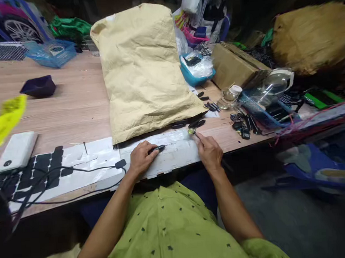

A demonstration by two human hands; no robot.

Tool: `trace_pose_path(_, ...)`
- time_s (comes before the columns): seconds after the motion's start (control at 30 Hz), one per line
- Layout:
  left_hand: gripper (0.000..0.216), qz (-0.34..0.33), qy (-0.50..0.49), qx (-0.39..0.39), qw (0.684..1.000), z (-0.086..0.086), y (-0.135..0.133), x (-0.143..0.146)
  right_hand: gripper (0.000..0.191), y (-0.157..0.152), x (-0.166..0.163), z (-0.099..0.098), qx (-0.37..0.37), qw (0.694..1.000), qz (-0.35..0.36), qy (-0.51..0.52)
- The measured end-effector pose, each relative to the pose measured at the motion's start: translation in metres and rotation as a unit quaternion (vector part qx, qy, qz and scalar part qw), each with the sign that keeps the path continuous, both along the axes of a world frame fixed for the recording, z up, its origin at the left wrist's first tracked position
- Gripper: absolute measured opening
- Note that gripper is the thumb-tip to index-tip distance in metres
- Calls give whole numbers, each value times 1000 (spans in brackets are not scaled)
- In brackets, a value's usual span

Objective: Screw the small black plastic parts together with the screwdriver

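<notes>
My left hand (143, 157) rests on a white board (178, 157) at the table's near edge. Its fingers are closed on a small, slim black piece (159, 148) whose tip points right. My right hand (210, 151) grips a thin tool with a round yellowish-green end (191, 131); its exact kind is too small to tell. That end sits over a clear plastic strip (177, 135) lying along the board. Just beyond are several black oblong pieces (197, 124), partly under a large tan paper sack (146, 68).
To the left lie a white power bank (16, 151), a black cable (90, 169) and black adhesive pads (44, 170). A dark tray (39, 86) and blue basket (51, 53) stand farther back. At right are a jar (230, 97), a cardboard box (234, 66) and small black parts (243, 125).
</notes>
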State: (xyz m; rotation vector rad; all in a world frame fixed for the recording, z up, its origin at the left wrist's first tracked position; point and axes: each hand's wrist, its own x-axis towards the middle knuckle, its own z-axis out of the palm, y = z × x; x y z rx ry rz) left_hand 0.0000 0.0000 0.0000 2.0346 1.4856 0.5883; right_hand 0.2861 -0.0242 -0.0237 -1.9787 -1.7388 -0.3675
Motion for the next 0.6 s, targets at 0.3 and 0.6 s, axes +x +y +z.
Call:
trace_pose_path(0.3,30,-40,-27,25,999,6,-5,-4,39,2,18,-8,12,1000,-5,-9)
trace_pose_path(0.6,39,-233,-34,-83,968,11,-90,1,41,7,13,-12,22,1000,-5,20)
